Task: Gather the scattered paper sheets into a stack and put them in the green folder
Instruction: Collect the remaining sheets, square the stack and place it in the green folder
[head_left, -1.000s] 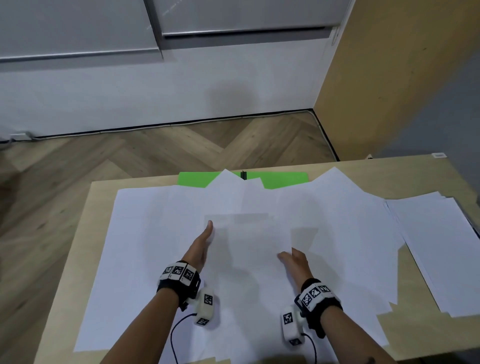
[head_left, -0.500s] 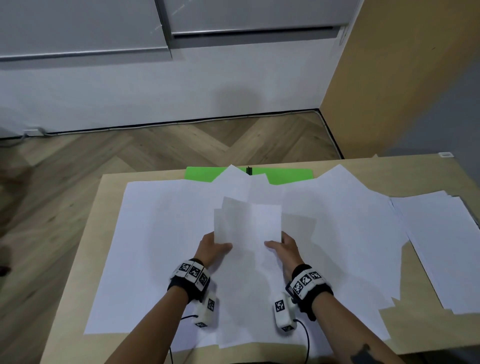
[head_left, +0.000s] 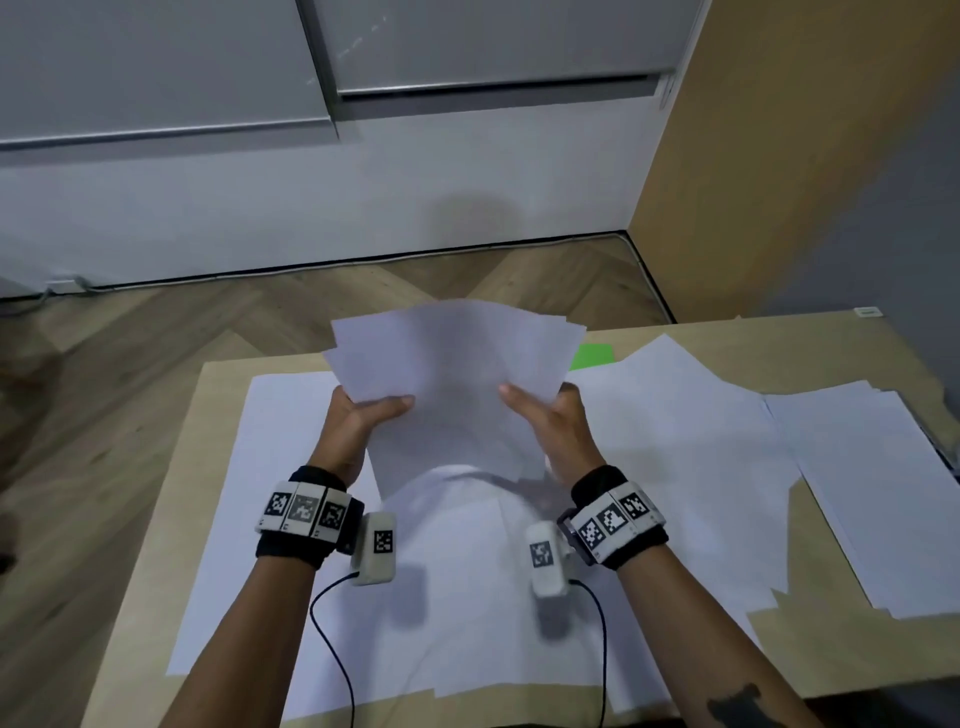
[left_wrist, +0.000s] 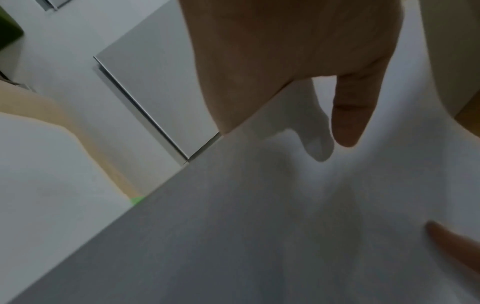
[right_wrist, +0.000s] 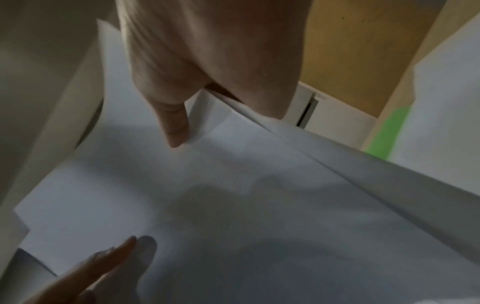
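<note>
Both hands hold a fanned bunch of white sheets (head_left: 457, 384) upright above the middle of the table. My left hand (head_left: 363, 415) grips its left edge, thumb on the front face. My right hand (head_left: 545, 415) grips the right edge the same way. The left wrist view shows my left thumb on the sheets (left_wrist: 259, 226); the right wrist view shows the right thumb on the sheets (right_wrist: 233, 205). More white sheets (head_left: 685, 441) lie spread flat over the table. Only a corner of the green folder (head_left: 592, 356) shows at the far edge, behind the held sheets, (right_wrist: 387, 131) under loose paper.
A separate pile of white sheets (head_left: 872, 493) lies at the table's right side. The wooden table (head_left: 841, 665) ends at a near edge below my forearms. Beyond the far edge are a parquet floor and a white wall; a wooden panel (head_left: 779, 156) stands at the right.
Both hands closed in on sheets at the table's centre, took hold of them and raised them upright off the table. The bunch now hides most of the green folder.
</note>
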